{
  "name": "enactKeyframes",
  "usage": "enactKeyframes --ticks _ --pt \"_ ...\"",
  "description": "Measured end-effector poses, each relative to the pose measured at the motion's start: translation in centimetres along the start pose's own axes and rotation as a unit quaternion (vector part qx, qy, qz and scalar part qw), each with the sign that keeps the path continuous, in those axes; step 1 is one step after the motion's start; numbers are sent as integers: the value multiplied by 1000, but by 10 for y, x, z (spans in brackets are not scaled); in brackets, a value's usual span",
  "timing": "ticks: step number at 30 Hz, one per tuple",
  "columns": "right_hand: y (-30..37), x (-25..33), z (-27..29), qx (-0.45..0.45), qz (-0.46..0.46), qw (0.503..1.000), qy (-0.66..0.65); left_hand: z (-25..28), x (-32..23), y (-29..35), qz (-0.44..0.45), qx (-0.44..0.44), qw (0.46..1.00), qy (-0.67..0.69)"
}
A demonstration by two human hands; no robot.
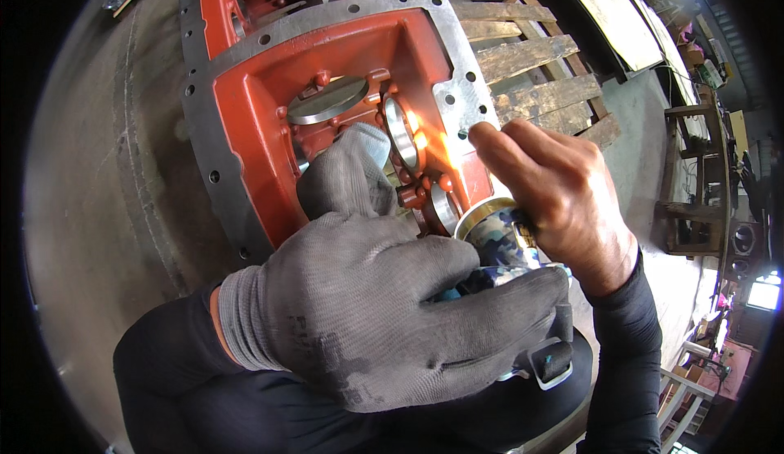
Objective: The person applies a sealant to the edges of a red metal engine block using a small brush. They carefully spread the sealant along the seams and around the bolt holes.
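My left hand [367, 315], in a grey knit glove, closes its thumb and finger round a camouflage-patterned headlamp [500, 238] with a gold-coloured rim. A dark strap with a metal buckle [554, 362] hangs from it. Some light blue-grey fabric [371, 141] shows at the far end of the gloved hand; whether it is part of the glove, I cannot tell. My bare right hand [559, 193] is curled into a fist right beside the headlamp, its thumb and palm hidden. Just beyond both hands lies a red casting [257, 140] with a grey drilled flange and several round machined bores.
A second red casting [216, 13] sits behind the first. Wooden pallet slats [531, 58] lie beneath and to the right. A wooden rack [694, 176] stands at the far right, with a light-coloured frame [682, 409] below it. Concrete floor [106, 184] extends on the left.
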State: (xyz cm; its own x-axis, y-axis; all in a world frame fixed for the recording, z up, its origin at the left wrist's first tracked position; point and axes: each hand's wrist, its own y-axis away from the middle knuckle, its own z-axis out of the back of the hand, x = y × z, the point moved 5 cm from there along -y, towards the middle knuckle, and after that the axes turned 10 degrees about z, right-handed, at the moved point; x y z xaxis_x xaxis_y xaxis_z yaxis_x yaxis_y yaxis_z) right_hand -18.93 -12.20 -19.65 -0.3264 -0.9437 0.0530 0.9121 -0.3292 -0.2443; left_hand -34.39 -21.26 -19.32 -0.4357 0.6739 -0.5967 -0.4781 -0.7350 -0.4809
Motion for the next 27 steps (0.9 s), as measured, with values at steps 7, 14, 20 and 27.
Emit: enactKeyframes --ticks 7,14,20,27 --pt "11 2 -4 -31 31 999 32 -8 -4 3 -58 -64 996 -27" --pt "21 2 0 -63 51 996 34 -5 -5 2 -60 -4 998 0" --pt "27 3 26 -91 -53 994 -2 2 -6 2 -79 -21 996 -18" --pt "25 -5 13 -78 -63 993 -67 2 -6 4 -99 4 995 -15"
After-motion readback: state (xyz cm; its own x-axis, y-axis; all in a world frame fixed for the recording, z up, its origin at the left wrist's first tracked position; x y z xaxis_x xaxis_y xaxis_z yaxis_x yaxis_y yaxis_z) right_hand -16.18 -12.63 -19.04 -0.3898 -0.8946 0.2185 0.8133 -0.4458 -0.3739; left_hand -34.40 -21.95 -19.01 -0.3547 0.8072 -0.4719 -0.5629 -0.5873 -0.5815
